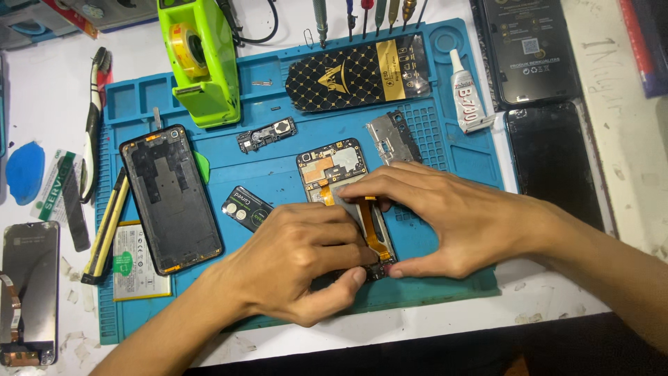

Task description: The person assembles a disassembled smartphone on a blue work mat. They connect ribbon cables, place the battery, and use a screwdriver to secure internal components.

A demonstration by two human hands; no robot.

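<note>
An opened phone (332,171) lies on the blue work mat (431,150), its circuit board and an orange flex cable (372,230) showing. My left hand (296,261) grips the phone's lower left side, thumb at the bottom edge. My right hand (445,219) rests across it from the right, fingertips pressing near the top of the flex cable and thumb at the bottom corner. The phone's lower half is hidden under both hands.
On the mat lie a black phone frame (170,198), a small board piece (266,134), a metal shield (393,138), a green tape dispenser (202,59), a black patterned pouch (358,73) and a glue tube (467,94). A battery (136,264), screens and tools lie around.
</note>
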